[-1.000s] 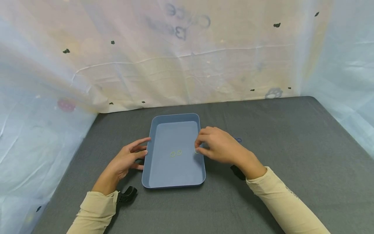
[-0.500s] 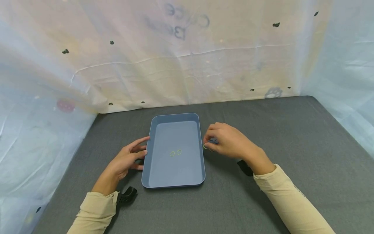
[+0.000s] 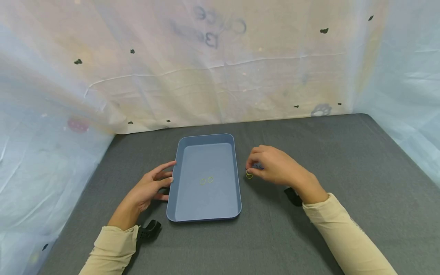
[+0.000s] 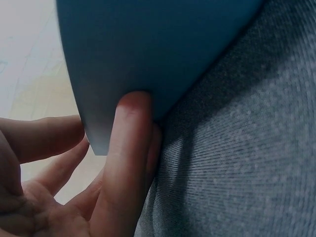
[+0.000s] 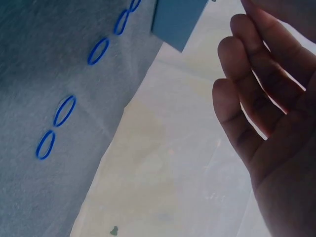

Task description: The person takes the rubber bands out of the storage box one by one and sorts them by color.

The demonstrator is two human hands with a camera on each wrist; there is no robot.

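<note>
Just right of the tray, my right hand (image 3: 273,164) is low over the table. Its thumb and index finger pinch a thin yellow rubber band (image 3: 247,173), partly hidden by the fingertips. Another yellow band (image 3: 249,176) lies right beneath it. Several blue rubber bands (image 5: 65,110) lie in a row on the table in the right wrist view. My left hand (image 3: 146,189) rests against the left wall of the blue-grey tray (image 3: 176,179), its thumb (image 4: 131,133) on the outer side and fingers extended. Two yellow bands (image 3: 206,180) lie apart on the tray floor.
Dark grey cloth covers the table (image 3: 326,164). A pale printed curtain (image 3: 220,76) hangs along its back edge and both sides. Each wrist bears a black camera mount (image 3: 150,230).
My right hand has moved right, from over the tray's right rim to the table beside it, carrying the pinched yellow band. The left hand and tray stay in place.
</note>
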